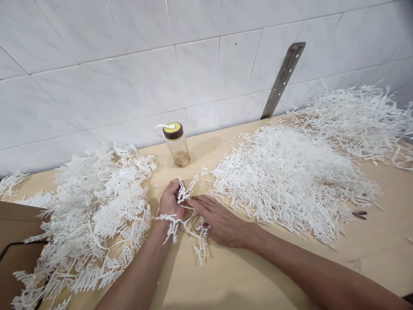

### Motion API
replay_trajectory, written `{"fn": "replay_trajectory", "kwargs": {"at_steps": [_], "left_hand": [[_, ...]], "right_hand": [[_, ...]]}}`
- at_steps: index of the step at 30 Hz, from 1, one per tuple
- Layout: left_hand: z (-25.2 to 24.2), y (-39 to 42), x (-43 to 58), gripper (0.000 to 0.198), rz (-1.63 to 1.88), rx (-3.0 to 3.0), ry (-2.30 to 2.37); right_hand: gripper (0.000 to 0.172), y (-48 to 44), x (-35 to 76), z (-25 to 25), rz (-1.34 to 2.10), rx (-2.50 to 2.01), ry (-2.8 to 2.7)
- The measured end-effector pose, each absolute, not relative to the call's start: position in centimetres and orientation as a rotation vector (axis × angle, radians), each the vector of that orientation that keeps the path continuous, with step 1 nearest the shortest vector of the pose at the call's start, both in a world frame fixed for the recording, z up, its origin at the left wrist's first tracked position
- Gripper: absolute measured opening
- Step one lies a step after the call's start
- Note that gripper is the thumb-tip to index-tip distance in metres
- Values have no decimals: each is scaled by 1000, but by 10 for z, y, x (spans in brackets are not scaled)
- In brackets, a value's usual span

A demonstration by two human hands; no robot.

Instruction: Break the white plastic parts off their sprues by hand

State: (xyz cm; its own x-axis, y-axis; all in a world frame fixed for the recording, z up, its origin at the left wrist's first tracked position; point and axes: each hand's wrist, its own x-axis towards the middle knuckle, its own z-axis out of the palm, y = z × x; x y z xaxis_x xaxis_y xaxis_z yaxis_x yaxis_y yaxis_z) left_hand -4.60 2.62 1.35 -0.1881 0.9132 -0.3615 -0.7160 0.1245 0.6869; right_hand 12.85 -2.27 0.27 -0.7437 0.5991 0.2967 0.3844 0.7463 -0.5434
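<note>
A branching white plastic sprig point(185, 224), which looks like artificial plant stems, is between my hands at the middle of the table. My left hand point(168, 200) is closed around it, with one forked tip standing up above the thumb and other forks hanging over the wrist. My right hand point(217, 219) comes in from the right, its fingertips closed together on the sprig beside the left hand. More forked ends dangle under the right fingers. What lies inside the left palm is hidden.
Heaps of white branched pieces lie on the left point(97, 215) and right point(290, 176), with longer strands point(358, 120) at the back right. A clear bottle point(178, 148) stands behind my hands. Dark-handled scissors or snips point(359, 214), partly covered, a wall bracket point(283, 79) and a cardboard box point(19, 228) are also there.
</note>
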Motion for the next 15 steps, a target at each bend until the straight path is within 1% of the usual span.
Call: {"fn": "replay_trajectory", "kwargs": {"at_steps": [3, 8, 11, 15], "left_hand": [[15, 25, -45, 20, 1494, 286, 940], [20, 26, -47, 24, 1477, 273, 924], [22, 25, -48, 25, 1466, 286, 930], [23, 23, -49, 20, 1435, 256, 927]], "right_hand": [[68, 0, 134, -2, 539, -853, -2436], [60, 23, 143, -2, 366, -1242, -2136], [57, 23, 135, 0, 291, -1224, -2082], [54, 19, 107, -1, 359, -1046, -2335]]}}
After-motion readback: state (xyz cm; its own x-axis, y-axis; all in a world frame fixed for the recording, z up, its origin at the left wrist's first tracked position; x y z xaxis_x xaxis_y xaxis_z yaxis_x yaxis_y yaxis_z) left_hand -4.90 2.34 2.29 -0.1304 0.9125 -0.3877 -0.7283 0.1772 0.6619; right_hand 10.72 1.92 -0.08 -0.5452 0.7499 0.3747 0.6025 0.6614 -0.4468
